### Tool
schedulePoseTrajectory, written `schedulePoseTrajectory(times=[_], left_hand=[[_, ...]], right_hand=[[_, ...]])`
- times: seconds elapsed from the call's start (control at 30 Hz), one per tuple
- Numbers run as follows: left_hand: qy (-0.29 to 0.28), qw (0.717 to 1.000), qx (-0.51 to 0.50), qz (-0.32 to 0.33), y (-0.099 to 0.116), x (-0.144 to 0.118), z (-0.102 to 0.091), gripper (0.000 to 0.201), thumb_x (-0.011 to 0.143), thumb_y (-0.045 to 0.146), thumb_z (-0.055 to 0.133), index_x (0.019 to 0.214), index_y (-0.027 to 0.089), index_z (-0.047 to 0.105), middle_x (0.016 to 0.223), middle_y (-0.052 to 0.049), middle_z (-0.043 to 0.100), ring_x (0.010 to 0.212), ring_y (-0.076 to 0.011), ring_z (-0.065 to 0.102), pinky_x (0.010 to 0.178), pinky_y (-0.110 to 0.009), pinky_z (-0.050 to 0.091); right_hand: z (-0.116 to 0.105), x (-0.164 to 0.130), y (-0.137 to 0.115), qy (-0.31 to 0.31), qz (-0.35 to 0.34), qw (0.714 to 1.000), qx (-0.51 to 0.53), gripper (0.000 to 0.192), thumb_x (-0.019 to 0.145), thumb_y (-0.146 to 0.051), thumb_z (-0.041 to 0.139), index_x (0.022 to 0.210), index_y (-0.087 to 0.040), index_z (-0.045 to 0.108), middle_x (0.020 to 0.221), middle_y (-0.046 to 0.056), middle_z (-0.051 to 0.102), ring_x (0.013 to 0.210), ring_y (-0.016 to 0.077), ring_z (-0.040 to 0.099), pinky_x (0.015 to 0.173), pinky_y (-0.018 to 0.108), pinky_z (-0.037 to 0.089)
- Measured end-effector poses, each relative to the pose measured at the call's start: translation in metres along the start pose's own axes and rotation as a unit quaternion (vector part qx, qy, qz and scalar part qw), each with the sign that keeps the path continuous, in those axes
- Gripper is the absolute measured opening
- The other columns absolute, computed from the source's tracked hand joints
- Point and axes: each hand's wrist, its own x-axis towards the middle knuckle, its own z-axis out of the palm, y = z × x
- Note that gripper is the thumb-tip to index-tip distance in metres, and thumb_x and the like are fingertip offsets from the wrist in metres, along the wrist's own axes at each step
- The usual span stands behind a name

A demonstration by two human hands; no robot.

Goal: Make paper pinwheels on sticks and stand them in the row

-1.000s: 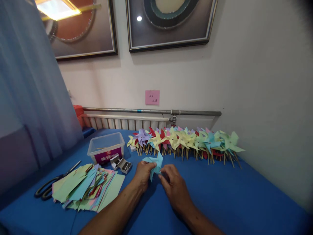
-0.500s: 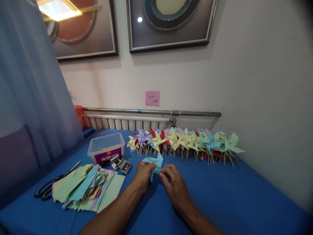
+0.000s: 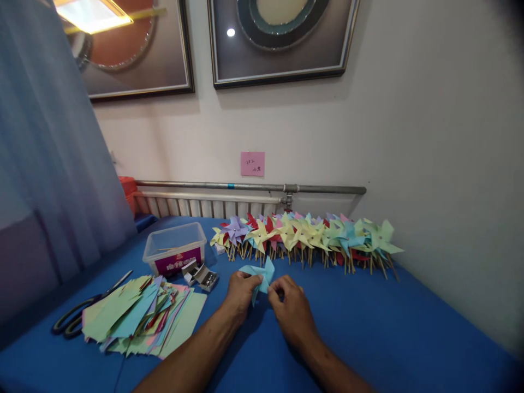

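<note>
A light blue paper pinwheel (image 3: 267, 271) with folded blades is held above the table in front of me. My left hand (image 3: 240, 289) is closed on it, thumb pressed over its middle. On the other side, my right hand (image 3: 290, 303) is closed in a pinch at the pinwheel's right edge; what sits between the fingertips is too small to make out. Just left of my hands, a small opened box (image 3: 207, 278) holds shiny metal pins. Beyond them stand rows of finished-looking pinwheels (image 3: 301, 234) on thin sticks, in several colours.
A stack of cut coloured paper (image 3: 143, 316) lies at left, with black-handled scissors (image 3: 88, 303) beside it. Behind is a clear plastic tub (image 3: 176, 237) containing thin sticks. The blue-covered table (image 3: 388, 333) meets the wall (image 3: 442, 164) at right; a pipe (image 3: 327, 189) runs along the back.
My right fingertips have curled closer into a pinch beside the pinwheel. The left hand keeps its hold, and the whole view has shifted slightly.
</note>
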Motion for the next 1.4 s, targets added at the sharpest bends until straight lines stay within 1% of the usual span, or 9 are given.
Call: schedulePoseTrajectory(times=[0.1,0.23,0.47,0.63,0.9,1.03,1.17,1.3,1.4], left_hand=[[-0.005,1.0,-0.006,-0.003,0.003,-0.003,0.002,0.024,0.051,0.027,0.084,0.058,0.013,0.066,0.05,-0.001,0.061,0.042,-0.0094,0.048,0.045,-0.022,0.036],[0.0,1.0,-0.002,-0.004,0.006,-0.005,0.004,0.022,0.051,0.025,0.081,0.051,0.015,0.061,0.045,0.001,0.057,0.04,-0.0087,0.044,0.043,-0.022,0.032],[0.002,1.0,0.016,-0.001,0.005,-0.005,0.004,0.021,0.05,0.026,0.08,0.054,0.014,0.063,0.047,0.001,0.056,0.041,-0.0085,0.043,0.044,-0.023,0.032],[-0.017,1.0,0.02,0.005,0.004,-0.005,0.002,0.022,0.051,0.027,0.081,0.056,0.013,0.065,0.049,0.0,0.058,0.043,-0.0085,0.044,0.046,-0.023,0.033],[-0.015,0.997,0.067,0.02,-0.004,0.003,-0.002,0.026,0.055,0.035,0.08,0.061,0.014,0.066,0.05,0.001,0.058,0.044,-0.0104,0.046,0.047,-0.024,0.035],[-0.013,0.999,0.039,0.005,-0.001,0.0,0.0,0.024,0.055,0.033,0.079,0.056,0.016,0.062,0.048,0.002,0.056,0.042,-0.0105,0.045,0.045,-0.024,0.035],[-0.026,1.0,0.013,0.004,0.003,-0.004,0.002,0.02,0.053,0.027,0.079,0.06,0.013,0.067,0.052,0.0,0.061,0.044,-0.0104,0.048,0.047,-0.024,0.037],[-0.033,0.999,0.003,0.007,0.004,-0.005,0.003,0.02,0.052,0.026,0.08,0.059,0.013,0.066,0.051,0.0,0.06,0.043,-0.0095,0.047,0.047,-0.024,0.037],[-0.025,1.0,0.0,0.008,0.004,-0.004,0.003,0.021,0.05,0.026,0.081,0.059,0.013,0.066,0.051,0.0,0.06,0.043,-0.0095,0.047,0.046,-0.024,0.037]], right_hand=[[-0.001,0.002,0.001,-0.014,0.025,1.0,-0.001,0.022,0.087,-0.027,0.055,0.065,-0.025,0.055,0.075,0.002,0.066,0.072,0.0209,0.061,0.069,0.033,0.04],[-0.003,0.003,0.0,-0.019,0.051,0.998,0.013,0.022,0.086,-0.028,0.054,0.064,-0.025,0.055,0.076,0.002,0.066,0.07,0.0207,0.061,0.065,0.031,0.04],[-0.003,0.003,-0.001,-0.036,0.046,0.998,0.014,0.023,0.085,-0.028,0.053,0.062,-0.025,0.053,0.074,0.002,0.064,0.068,0.0195,0.059,0.064,0.031,0.039],[-0.005,0.004,-0.002,-0.031,0.035,0.999,0.003,0.023,0.085,-0.029,0.055,0.063,-0.024,0.055,0.074,0.001,0.066,0.069,0.0191,0.06,0.069,0.031,0.039],[-0.003,0.003,-0.003,-0.048,0.031,0.998,-0.013,0.021,0.087,-0.028,0.053,0.067,-0.023,0.056,0.075,0.002,0.066,0.073,0.0195,0.061,0.075,0.033,0.037],[-0.002,0.003,-0.003,-0.045,0.025,0.999,-0.014,0.024,0.089,-0.031,0.053,0.066,-0.023,0.056,0.076,0.002,0.066,0.072,0.0193,0.06,0.075,0.033,0.036],[-0.003,0.003,-0.002,-0.038,0.02,0.999,-0.014,0.025,0.088,-0.029,0.053,0.065,-0.023,0.054,0.074,0.002,0.066,0.07,0.0187,0.059,0.073,0.032,0.035],[-0.005,0.004,-0.003,-0.045,0.035,0.998,-0.017,0.024,0.088,-0.028,0.053,0.064,-0.023,0.053,0.074,0.002,0.066,0.069,0.0183,0.058,0.071,0.032,0.035],[-0.006,0.005,-0.004,-0.05,0.042,0.998,-0.021,0.024,0.087,-0.028,0.053,0.063,-0.023,0.052,0.073,0.002,0.065,0.068,0.0182,0.057,0.071,0.032,0.034]])
